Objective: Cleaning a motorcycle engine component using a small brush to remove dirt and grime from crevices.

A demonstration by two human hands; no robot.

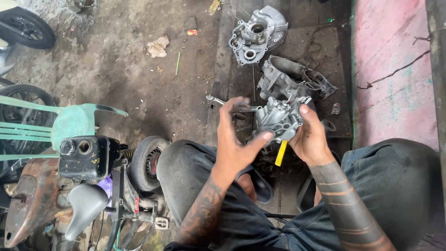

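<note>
A small grey metal engine part [278, 118], shaped like a carburetor, is held up above my knees. My right hand [310, 139] grips it from the right, thumb on its top. A yellow tool handle [281, 153] sticks down below that hand. My left hand [237, 139] is at the part's left side with the thumb touching it and the greasy fingers spread apart.
Two grey engine casings [257, 33] [292, 80] lie on a dark floor mat ahead, with a wrench [218, 100] beside them. A small stripped motorbike [88, 186] and a green plastic chair [65, 123] stand at left. A pink wall [395, 69] rises at right.
</note>
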